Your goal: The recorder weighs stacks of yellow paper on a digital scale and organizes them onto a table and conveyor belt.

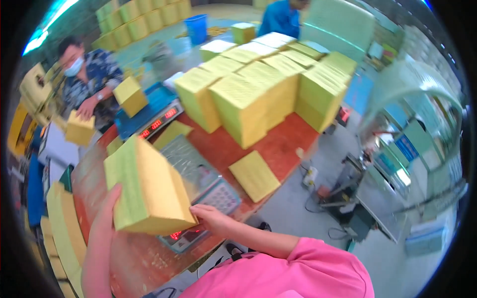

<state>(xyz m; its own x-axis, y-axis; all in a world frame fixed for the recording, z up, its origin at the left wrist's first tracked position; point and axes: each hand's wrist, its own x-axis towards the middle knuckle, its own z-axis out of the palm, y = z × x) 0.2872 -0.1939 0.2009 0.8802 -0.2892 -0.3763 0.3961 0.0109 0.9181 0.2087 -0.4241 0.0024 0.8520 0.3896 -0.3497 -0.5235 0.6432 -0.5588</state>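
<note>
A thick stack of yellow paper (159,188) is held tilted above the near scale. My left hand (110,208) grips its left side; the fingers underneath are hidden. At its lower right corner my right hand (211,218) pinches the paper's edge. The stack partly covers the digital scale (229,196), which has a keypad, a lit red display and a plastic-covered platform. To the right of that scale, a flat yellow paper pile (254,176) lies on the red table (198,133).
Tall yellow paper stacks (248,99) crowd the table's far side. A blue scale (154,116) carries another yellow block (130,96). At the left, a masked co-worker (92,74) rests a hand on a yellow block (79,128). Another person in blue (279,20) is at the back.
</note>
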